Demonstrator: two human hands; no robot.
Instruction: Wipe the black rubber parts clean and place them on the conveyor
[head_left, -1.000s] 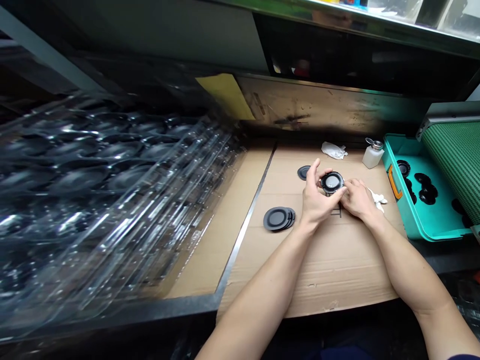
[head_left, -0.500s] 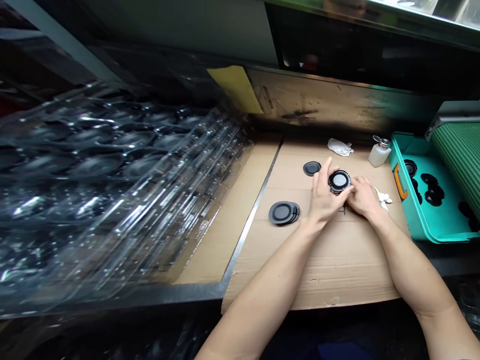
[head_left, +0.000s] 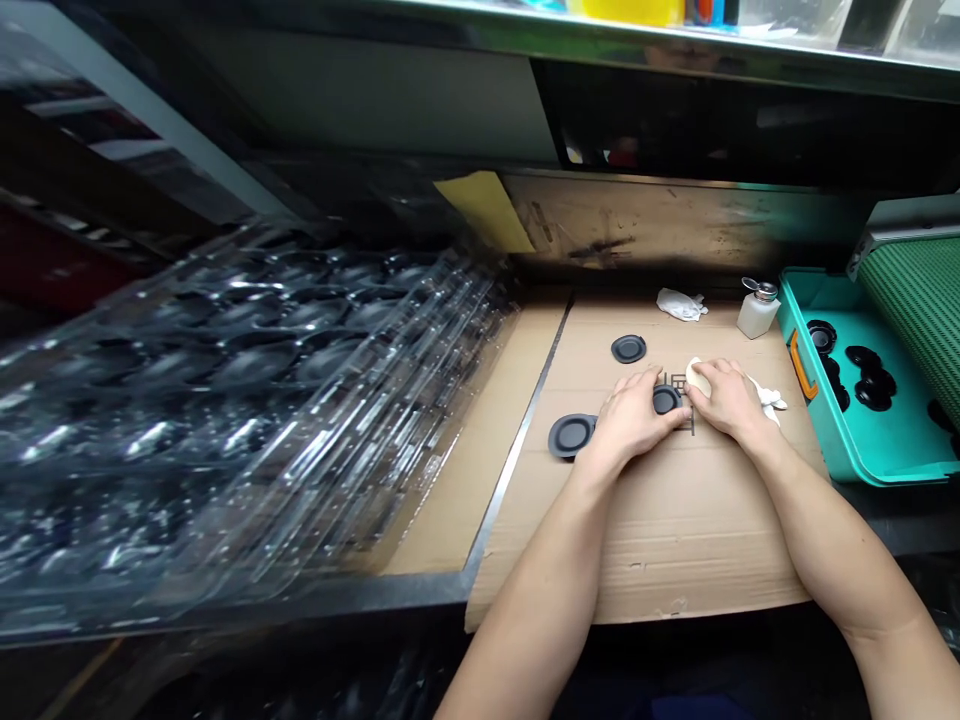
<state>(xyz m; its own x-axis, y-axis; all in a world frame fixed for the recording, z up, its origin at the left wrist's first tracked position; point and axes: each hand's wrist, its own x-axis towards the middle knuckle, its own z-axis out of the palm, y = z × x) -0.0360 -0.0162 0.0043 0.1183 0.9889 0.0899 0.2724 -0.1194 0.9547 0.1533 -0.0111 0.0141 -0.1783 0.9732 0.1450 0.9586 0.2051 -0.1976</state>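
On the cardboard sheet (head_left: 660, 530), my left hand (head_left: 626, 418) curls around a small round black part (head_left: 666, 400), thumb on its near side and fingers on its far side. Just to the right, my right hand (head_left: 726, 398) is closed on a cream-white pad (head_left: 697, 376) that looks like folded cloth; part of it is hidden by the fingers. Left of my left hand lie several overlapping flat black discs (head_left: 572, 437), partly covered by that hand. Farther back rests a single black disc (head_left: 628, 349).
Clear plastic trays (head_left: 315, 400) are stacked on the left. A teal bin (head_left: 840, 450) holding black round parts stands at right, beside a green mesh surface (head_left: 919, 300). At the back are a white pump bottle (head_left: 757, 312) and crumpled white cloth (head_left: 681, 304). Another white cloth (head_left: 771, 400) lies beside my right hand.
The black part, earlier tilted up with its pale centre showing, now shows a dark face low at the cardboard. The cream pad has come into sight in my right hand. The camera view has shifted.
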